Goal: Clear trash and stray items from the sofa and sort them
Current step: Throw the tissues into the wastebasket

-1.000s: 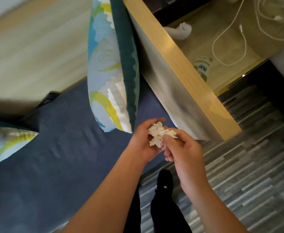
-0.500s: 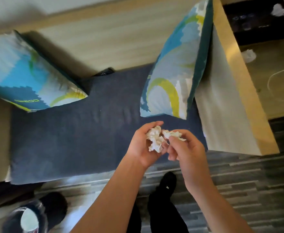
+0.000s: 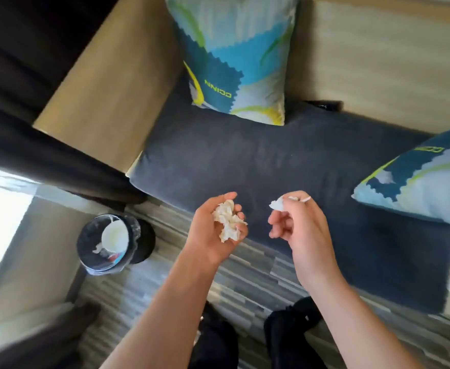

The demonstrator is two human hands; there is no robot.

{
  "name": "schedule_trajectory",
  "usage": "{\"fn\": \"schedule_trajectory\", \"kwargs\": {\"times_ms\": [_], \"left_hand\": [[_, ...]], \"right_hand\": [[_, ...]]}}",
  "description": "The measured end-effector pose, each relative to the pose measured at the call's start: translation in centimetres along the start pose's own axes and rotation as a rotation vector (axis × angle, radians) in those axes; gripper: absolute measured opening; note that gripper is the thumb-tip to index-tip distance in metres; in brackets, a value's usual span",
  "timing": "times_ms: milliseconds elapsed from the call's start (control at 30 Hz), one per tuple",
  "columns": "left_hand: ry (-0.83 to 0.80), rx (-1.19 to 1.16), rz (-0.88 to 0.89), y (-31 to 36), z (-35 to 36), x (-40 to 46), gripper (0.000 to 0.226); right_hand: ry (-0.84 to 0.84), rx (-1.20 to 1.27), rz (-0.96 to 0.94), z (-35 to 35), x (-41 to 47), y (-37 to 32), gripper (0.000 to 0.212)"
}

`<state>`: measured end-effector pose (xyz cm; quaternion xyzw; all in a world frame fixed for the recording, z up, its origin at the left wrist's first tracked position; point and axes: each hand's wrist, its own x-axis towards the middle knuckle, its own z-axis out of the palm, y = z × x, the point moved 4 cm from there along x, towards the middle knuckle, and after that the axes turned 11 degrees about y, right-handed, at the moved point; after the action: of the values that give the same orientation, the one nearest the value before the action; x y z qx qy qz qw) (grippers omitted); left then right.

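My left hand (image 3: 213, 230) cups a crumpled white tissue wad (image 3: 228, 221) in its palm, fingers curled round it, over the front edge of the dark blue sofa seat (image 3: 258, 161). My right hand (image 3: 298, 225) pinches a smaller white paper scrap (image 3: 278, 203) between thumb and fingers, a hand's width to the right of the left hand. A black trash bin (image 3: 112, 243) with a clear liner stands on the floor at the left; it holds a white cup and bits of rubbish.
Two blue patterned pillows lean on the sofa, one pillow (image 3: 234, 57) at the back, the other pillow (image 3: 418, 182) at the right. A wooden armrest (image 3: 107, 89) bounds the seat on the left. A dark object (image 3: 325, 104) lies at the seat's back edge. Dark curtains hang at the far left.
The view has swung left, bringing the trash bin into sight. My hands have parted: the left keeps the tissue wad, the right has drawn off with a small scrap.
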<state>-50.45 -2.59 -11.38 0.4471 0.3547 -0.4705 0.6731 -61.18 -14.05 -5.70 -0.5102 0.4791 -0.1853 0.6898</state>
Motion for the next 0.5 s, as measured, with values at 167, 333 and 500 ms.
{"fn": "schedule_trajectory", "kwargs": {"times_ms": [167, 333, 500], "left_hand": [[-0.012, -0.201, 0.064, 8.5, -9.7, -2.5, 0.014], [-0.034, -0.361, 0.104, 16.1, -19.9, -4.8, 0.014], [0.026, -0.481, 0.163, 21.0, -29.3, -5.9, 0.012]], "right_hand": [[-0.144, -0.112, 0.004, 12.1, -4.1, 1.6, 0.017], [-0.3, -0.213, -0.024, 24.7, -8.3, 4.1, 0.016], [-0.425, -0.282, -0.016, 34.6, -11.1, 7.5, 0.01]]}}
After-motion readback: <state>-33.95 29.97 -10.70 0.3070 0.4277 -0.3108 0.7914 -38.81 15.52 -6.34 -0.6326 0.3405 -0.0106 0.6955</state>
